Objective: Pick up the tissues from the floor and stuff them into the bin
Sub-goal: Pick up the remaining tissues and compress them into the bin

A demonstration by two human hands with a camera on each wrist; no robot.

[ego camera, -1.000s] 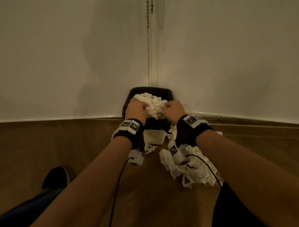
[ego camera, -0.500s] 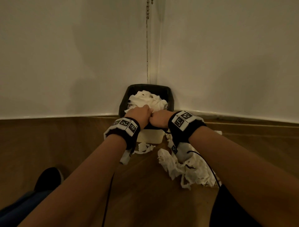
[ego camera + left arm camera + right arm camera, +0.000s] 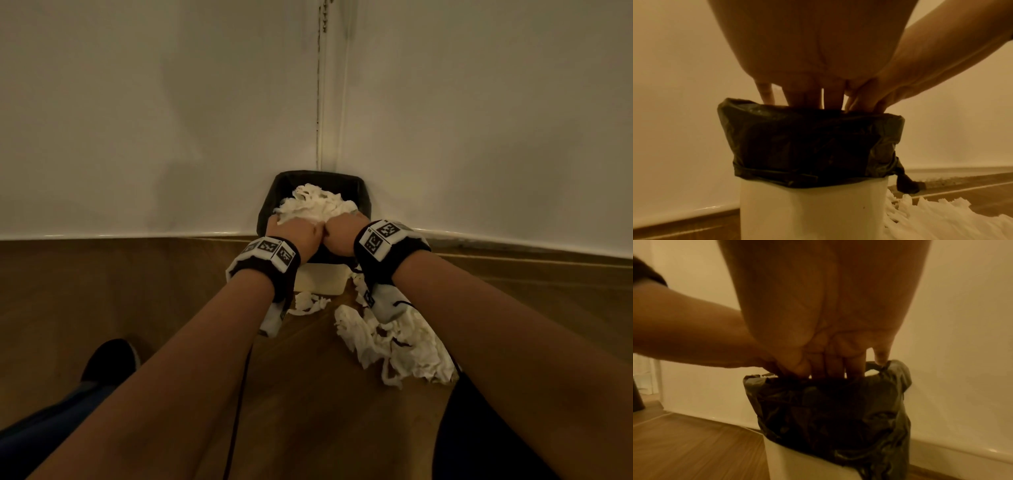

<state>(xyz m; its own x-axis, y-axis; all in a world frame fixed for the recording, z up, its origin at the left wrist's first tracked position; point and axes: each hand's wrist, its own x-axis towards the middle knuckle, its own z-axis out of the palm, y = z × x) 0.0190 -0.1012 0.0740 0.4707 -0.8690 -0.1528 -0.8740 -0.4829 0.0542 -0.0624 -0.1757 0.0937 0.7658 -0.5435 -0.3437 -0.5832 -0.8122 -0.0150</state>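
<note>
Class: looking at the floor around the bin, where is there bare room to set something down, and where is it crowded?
Bare floor lies left of the bin, between the skirting and the shoe; also near the camera, between the forearms. Crowded: right of the bin, where loose tissues cover the floor, and the bin mouth, filled by tissue and both hands.

A: How many bins?
B: One bin [image 3: 322, 279], white, wearing one black liner [image 3: 809, 146], right under the fingertips.

A: Hands?
B: Two, the left hand [image 3: 297, 235] and the right hand [image 3: 342, 236], knuckles touching, both reaching into the bin's mouth.

A: Tissues?
B: One heap in the bin [image 3: 317, 207] just beyond the hands. Floor tissues [image 3: 394, 342]: one big pile below the right wrist, one small scrap [image 3: 308, 303] below the left. Single sheets can't be counted.

A: Wrist bands?
B: Two, one per wrist.
</note>
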